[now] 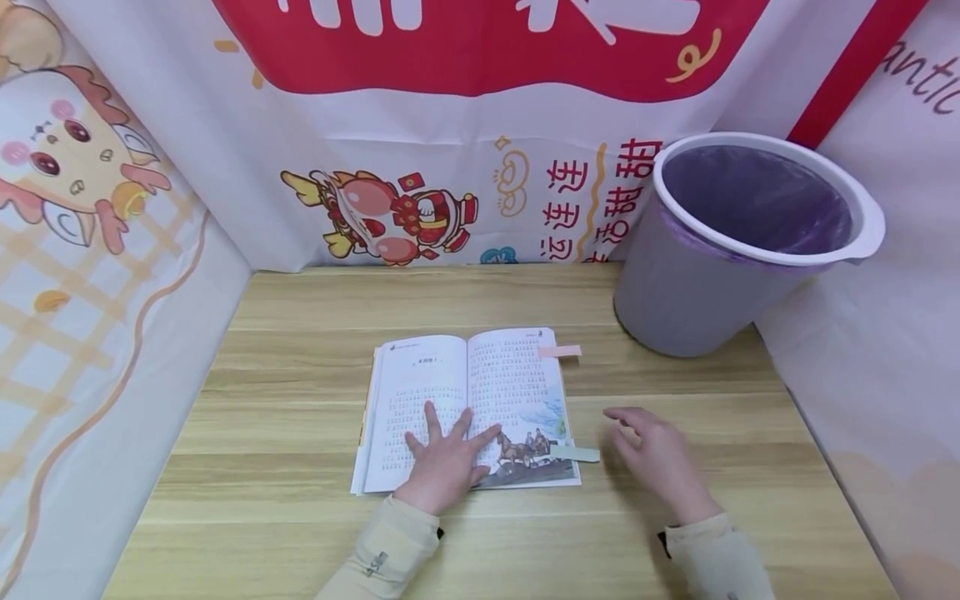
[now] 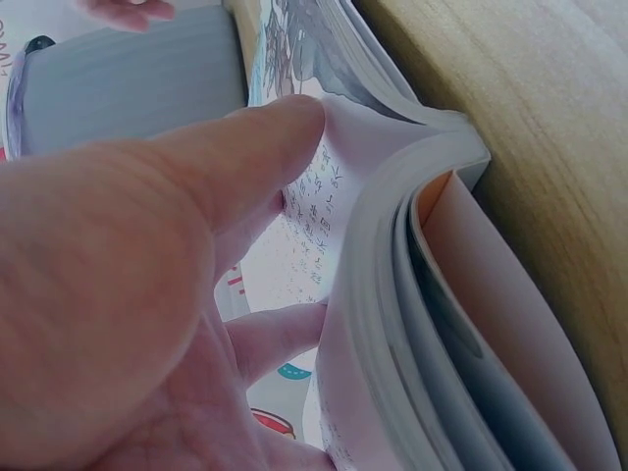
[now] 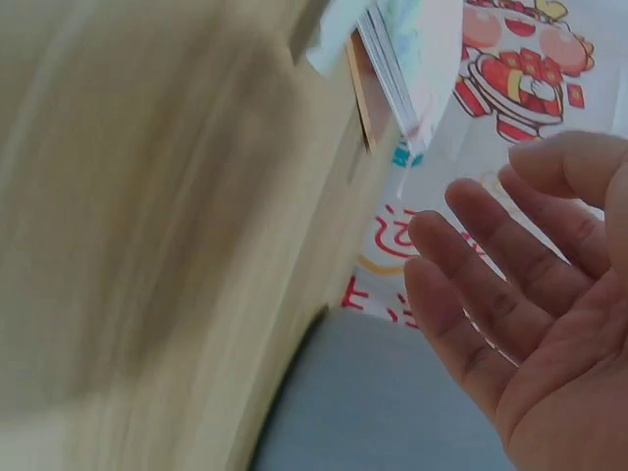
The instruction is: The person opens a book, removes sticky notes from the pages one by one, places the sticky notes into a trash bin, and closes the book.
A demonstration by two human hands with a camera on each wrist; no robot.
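An open book (image 1: 427,383) lies on the wooden table, with printed text on both pages and a horse-and-cart picture at the lower right. My left hand (image 1: 444,462) presses on it with spread fingers, across the fold. In the left wrist view, the thumb (image 2: 265,137) and fingers rest on the curved pages. A pink tab (image 1: 561,352) and a pale green tab (image 1: 576,452) stick out from the book's right edge. To the right of the green tab my right hand (image 1: 660,458) hovers above the table, holding nothing, its fingers relaxed in the right wrist view.
A grey trash bin (image 1: 690,292) with a purple liner stands at the table's back right. Printed cloth (image 1: 420,125) hangs along the back, and more patterned cloth (image 1: 97,333) borders the left side. Bare wood (image 1: 300,333) surrounds the book.
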